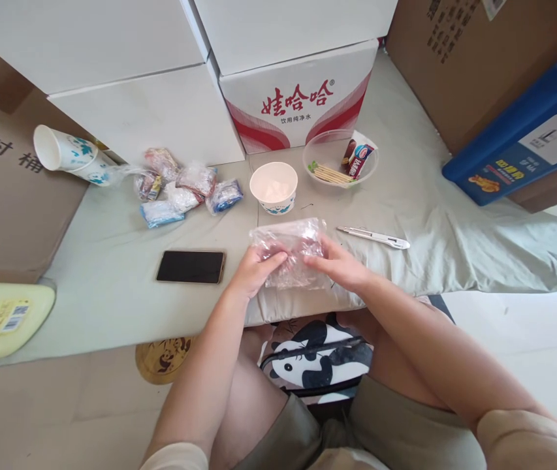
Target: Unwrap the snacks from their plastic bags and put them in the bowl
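Note:
Between my two hands is a crinkled clear plastic bag (288, 274), held just above the near edge of the cloth-covered surface. My left hand (261, 266) grips its left side, thumb on top. My right hand (339, 260) pinches the right side, with the fingers partly hidden behind the plastic. A paper bowl (273, 189) with something whitish inside stands just beyond the bag. To the right of the bag lies a white utility knife (376, 236). Left of my left hand a dark phone (190, 267) lies flat.
Several plastic-wrapped packets (180, 186) lie at the back left near stacked paper cups (70, 156). A clear plastic bowl (339, 179) holds thin sticks and a snack packet. White cartons (302, 98) form the back. A blue container (518, 143) stands right, a yellow bottle (6, 320) left.

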`<state>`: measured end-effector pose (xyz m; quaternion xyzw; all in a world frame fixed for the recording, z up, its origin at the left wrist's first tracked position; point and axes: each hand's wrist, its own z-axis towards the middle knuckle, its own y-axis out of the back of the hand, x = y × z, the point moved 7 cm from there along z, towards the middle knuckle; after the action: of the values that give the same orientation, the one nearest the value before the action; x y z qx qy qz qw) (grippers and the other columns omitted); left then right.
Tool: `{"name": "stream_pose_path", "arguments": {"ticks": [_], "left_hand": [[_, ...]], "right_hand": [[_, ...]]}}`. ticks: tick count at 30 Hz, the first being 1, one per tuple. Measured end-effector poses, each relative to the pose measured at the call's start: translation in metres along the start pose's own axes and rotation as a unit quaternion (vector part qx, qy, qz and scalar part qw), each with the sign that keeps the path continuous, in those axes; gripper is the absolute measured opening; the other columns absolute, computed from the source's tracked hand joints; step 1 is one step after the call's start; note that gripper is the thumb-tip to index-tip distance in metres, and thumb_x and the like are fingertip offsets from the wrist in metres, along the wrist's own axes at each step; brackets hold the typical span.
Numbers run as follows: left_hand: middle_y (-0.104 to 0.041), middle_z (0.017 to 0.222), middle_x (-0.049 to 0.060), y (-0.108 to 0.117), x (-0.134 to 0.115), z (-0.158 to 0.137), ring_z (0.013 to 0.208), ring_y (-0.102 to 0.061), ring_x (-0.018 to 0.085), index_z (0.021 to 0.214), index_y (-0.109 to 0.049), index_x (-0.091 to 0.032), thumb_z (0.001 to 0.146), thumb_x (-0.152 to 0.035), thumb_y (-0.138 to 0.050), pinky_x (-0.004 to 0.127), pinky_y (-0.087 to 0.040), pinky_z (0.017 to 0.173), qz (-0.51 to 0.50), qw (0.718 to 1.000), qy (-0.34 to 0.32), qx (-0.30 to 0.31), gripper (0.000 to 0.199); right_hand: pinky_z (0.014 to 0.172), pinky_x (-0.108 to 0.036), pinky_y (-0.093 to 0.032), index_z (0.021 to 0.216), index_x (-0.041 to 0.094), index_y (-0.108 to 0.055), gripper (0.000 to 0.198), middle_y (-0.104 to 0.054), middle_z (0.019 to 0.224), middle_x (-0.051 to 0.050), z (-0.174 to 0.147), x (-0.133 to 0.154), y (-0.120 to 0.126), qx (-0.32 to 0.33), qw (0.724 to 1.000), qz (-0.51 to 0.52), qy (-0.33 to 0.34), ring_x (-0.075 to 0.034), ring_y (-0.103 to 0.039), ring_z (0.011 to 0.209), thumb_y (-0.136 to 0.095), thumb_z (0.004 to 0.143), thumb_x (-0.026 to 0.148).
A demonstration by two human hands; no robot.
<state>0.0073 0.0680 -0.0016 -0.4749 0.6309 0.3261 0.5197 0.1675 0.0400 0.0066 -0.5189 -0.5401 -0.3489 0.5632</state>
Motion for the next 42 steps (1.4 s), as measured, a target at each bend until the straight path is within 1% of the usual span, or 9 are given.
{"name": "stream_pose_path", "arguments": {"ticks": [6,11,16,23,28,32,35,38,42], "left_hand": [[-0.058,0.05,-0.005,0.008,0.006,0.005,0.041,-0.054,0.013,0.091,-0.067,-0.018,0.066,-0.045,-0.084,0.023,-0.041,0.039,-0.009,0.998,0.056,-0.034,0.041],[-0.058,0.054,-0.006,0.01,-0.005,0.004,0.042,-0.051,0.009,0.085,-0.067,-0.02,0.057,-0.034,-0.088,0.019,-0.041,0.041,-0.125,0.989,0.011,-0.073,0.038],[-0.064,0.07,0.002,0.009,-0.013,0.008,0.063,-0.061,0.014,0.069,-0.067,-0.019,0.066,-0.046,-0.074,0.026,-0.052,0.056,-0.2,0.975,-0.038,-0.092,0.028],[-0.059,0.076,-0.002,0.009,-0.01,0.025,0.061,-0.051,0.009,0.08,-0.065,-0.02,0.059,-0.022,-0.076,0.021,-0.041,0.056,-0.058,0.983,-0.098,-0.144,0.024],[-0.059,0.075,-0.003,0.026,-0.022,0.012,0.066,-0.056,0.009,0.085,-0.062,-0.021,0.071,-0.023,-0.073,0.021,-0.046,0.067,0.084,0.928,-0.215,-0.293,0.017],[-0.072,0.096,0.005,-0.007,-0.014,0.011,0.09,-0.069,0.016,0.1,-0.067,-0.02,0.08,-0.039,-0.077,0.026,-0.054,0.08,0.102,0.97,-0.181,-0.128,0.029],[-0.07,0.128,0.011,-0.035,-0.004,0.009,0.118,-0.067,0.024,0.122,-0.064,-0.023,0.075,-0.049,-0.083,0.032,-0.054,0.096,0.04,0.989,-0.14,0.006,0.057],[-0.075,0.119,0.012,-0.036,0.002,0.011,0.108,-0.071,0.025,0.119,-0.069,-0.02,0.078,-0.055,-0.079,0.035,-0.056,0.093,0.022,0.994,-0.105,-0.002,0.055],[-0.078,0.097,0.008,-0.017,0.002,0.015,0.092,-0.074,0.023,0.102,-0.075,-0.019,0.076,-0.062,-0.077,0.035,-0.057,0.086,-0.046,0.991,-0.086,-0.089,0.05]], "right_hand": [[0.047,-0.023,-0.039,0.1,0.024,-0.05,0.032,-0.053,0.05,0.01,0.0,-0.013,0.005,-0.01,0.998,0.027,-0.056,-0.012,-0.049,0.043,-0.065,0.08,0.043],[0.044,-0.022,-0.038,0.097,0.026,-0.049,0.03,-0.053,0.052,0.009,0.0,-0.001,0.018,-0.031,0.977,0.205,-0.041,-0.012,-0.052,0.044,-0.065,0.074,0.038],[0.051,-0.026,-0.044,0.075,0.022,-0.05,0.036,-0.056,0.064,0.001,0.003,0.001,0.026,-0.02,0.977,0.199,-0.072,-0.013,-0.055,0.055,-0.059,0.074,0.057],[0.06,-0.025,-0.041,0.116,0.026,-0.047,0.067,-0.057,0.071,0.009,0.006,-0.007,0.044,-0.128,0.987,0.077,-0.066,-0.011,-0.052,0.06,-0.082,0.058,0.031],[0.065,-0.026,-0.039,0.085,0.022,-0.055,0.031,-0.053,0.07,0.005,0.004,0.006,0.055,-0.194,0.98,0.047,0.019,-0.011,-0.049,0.065,-0.075,0.067,0.038],[0.076,-0.03,-0.042,0.078,0.021,-0.056,0.019,-0.06,0.081,0.001,0.001,0.021,0.039,-0.15,0.977,-0.104,0.105,-0.015,-0.054,0.078,-0.069,0.076,0.034],[0.079,-0.031,-0.044,0.082,0.022,-0.051,0.02,-0.062,0.089,0.0,0.004,0.017,0.013,-0.031,0.991,-0.048,0.12,-0.015,-0.055,0.081,-0.064,0.083,0.037],[0.073,-0.029,-0.045,0.089,0.024,-0.047,0.024,-0.057,0.082,0.002,0.01,0.005,0.003,0.005,0.998,0.017,0.068,-0.013,-0.054,0.074,-0.062,0.086,0.042],[0.07,-0.029,-0.047,0.099,0.025,-0.048,0.038,-0.06,0.094,-0.001,0.018,0.001,0.019,-0.112,0.992,-0.027,0.058,-0.014,-0.057,0.078,-0.071,0.075,0.043]]}}
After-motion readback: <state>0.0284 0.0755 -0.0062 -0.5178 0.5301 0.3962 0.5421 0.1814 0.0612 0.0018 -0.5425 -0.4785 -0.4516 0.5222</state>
